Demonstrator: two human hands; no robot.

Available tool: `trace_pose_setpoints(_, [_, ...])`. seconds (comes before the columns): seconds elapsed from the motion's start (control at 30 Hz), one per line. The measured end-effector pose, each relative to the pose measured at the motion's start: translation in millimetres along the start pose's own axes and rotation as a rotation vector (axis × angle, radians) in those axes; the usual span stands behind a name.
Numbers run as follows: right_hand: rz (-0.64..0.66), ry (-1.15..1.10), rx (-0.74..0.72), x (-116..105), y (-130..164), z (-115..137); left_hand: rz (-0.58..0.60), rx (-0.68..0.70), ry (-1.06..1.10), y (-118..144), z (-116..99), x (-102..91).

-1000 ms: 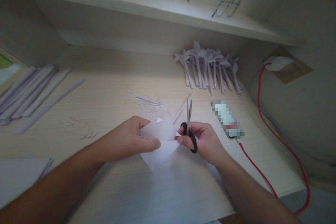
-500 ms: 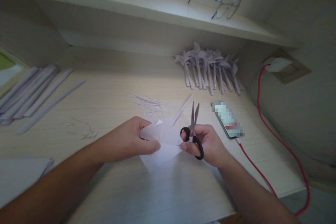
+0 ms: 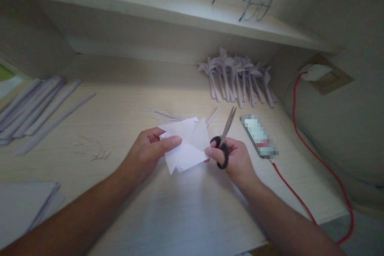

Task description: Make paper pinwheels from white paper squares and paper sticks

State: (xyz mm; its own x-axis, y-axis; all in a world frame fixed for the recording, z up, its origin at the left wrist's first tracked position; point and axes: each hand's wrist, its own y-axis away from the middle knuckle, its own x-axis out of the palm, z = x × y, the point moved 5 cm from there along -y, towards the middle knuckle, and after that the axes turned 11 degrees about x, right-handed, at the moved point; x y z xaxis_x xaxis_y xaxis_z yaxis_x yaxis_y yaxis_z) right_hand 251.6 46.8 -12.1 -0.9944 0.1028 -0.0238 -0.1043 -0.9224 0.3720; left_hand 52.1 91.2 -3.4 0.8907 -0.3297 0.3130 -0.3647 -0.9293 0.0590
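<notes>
I had the white paper piece [image 3: 187,144] lifted just above the near middle of the pale wood-grain desk [image 3: 120,120]. My left hand [image 3: 148,154] pinched its left edge, thumb on top and fingers curled behind. My right hand [image 3: 237,160] gripped the black-handled scissors [image 3: 224,144], fingers through the loops, while its thumb and forefinger nipped the sheet's right edge; the blades pointed far and right, nearly together, clear of the paper.

As I judged it, doing this step well meant keeping the sheet taut between both pinches and turning the paper rather than the blades, since the thin, folded sheet would buckle easily.

The paper looked matte and creased into overlapping triangles. Far right lay a heap of folded paper pinwheels [image 3: 237,78]; far left, flat paper strips [image 3: 36,106]; thin slivered offcuts [image 3: 162,114] just beyond my hands.
</notes>
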Motion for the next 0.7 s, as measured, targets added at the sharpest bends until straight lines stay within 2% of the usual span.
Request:
trace_pose_setpoints(0.13, [-0.006, 0.016, 0.005, 2.3, 2.5, -4.0, -0.002, -0.065, -0.326, 3.9, 6.6, -0.2])
trace_pose_setpoints(0.2, [0.003, 0.048, 0.006, 4.1, 3.8, -5.3, -0.023, -0.079, -0.393, 4.6, 6.0, 0.6])
trace_pose_setpoints(0.37, [0.057, 0.081, 0.012, 6.2, 4.5, -3.6, -0.039, -0.080, -0.376, 7.2, -0.1, 5.5])
trace_pose_setpoints(0.53, [0.099, 0.234, -0.024, 5.5, 6.1, 8.5, -0.152, -0.043, -0.382, 8.1, -12.4, -3.0])
trace_pose_setpoints(0.6, [0.123, 0.324, 0.004, 5.0, 6.9, 11.0, -0.179, -0.007, -0.372, 7.0, -18.4, -7.1])
trace_pose_setpoints(0.7, [0.229, 0.405, 0.092, 5.6, 8.1, 8.0, -0.261, 0.046, -0.388, 5.9, -26.5, -15.5])
